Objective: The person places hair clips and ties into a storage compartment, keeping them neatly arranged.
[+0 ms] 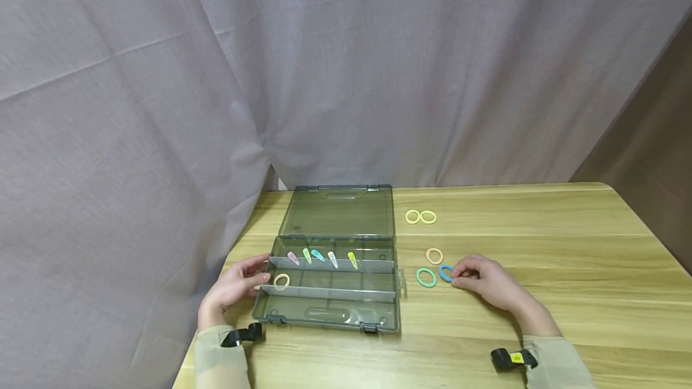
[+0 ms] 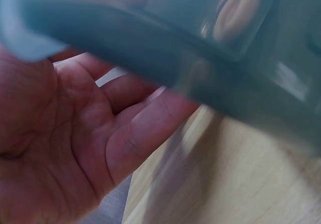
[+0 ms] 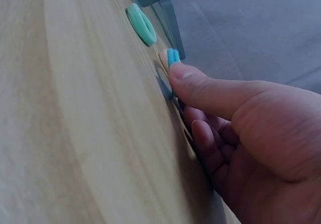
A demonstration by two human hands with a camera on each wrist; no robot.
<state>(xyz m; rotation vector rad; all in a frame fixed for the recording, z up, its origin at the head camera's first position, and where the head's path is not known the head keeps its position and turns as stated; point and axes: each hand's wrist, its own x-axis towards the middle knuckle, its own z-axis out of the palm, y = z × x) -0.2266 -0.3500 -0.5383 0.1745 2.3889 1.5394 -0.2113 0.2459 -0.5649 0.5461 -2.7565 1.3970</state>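
A smoky see-through compartment box (image 1: 324,315) lies with its lid folded back. My left hand (image 1: 233,286) holds its left side, thumb at the rim; in the left wrist view the fingers (image 2: 145,133) reach against the box wall. Inside, a peach hair tie (image 1: 282,281) sits at the left of the middle row, and several colored snap hair clips (image 1: 318,256) lie along the upper divider. My right hand (image 1: 486,281) pinches a blue hair tie (image 1: 446,274) between thumb and fingers, close over the table. Beside it are a green hair tie (image 1: 426,277) and another peach one (image 1: 435,256).
Two yellow hair ties (image 1: 420,217) lie side by side farther back on the wooden table (image 1: 540,221), right of the lid (image 1: 339,212). A grey curtain (image 1: 346,77) hangs behind the table and along its left side.
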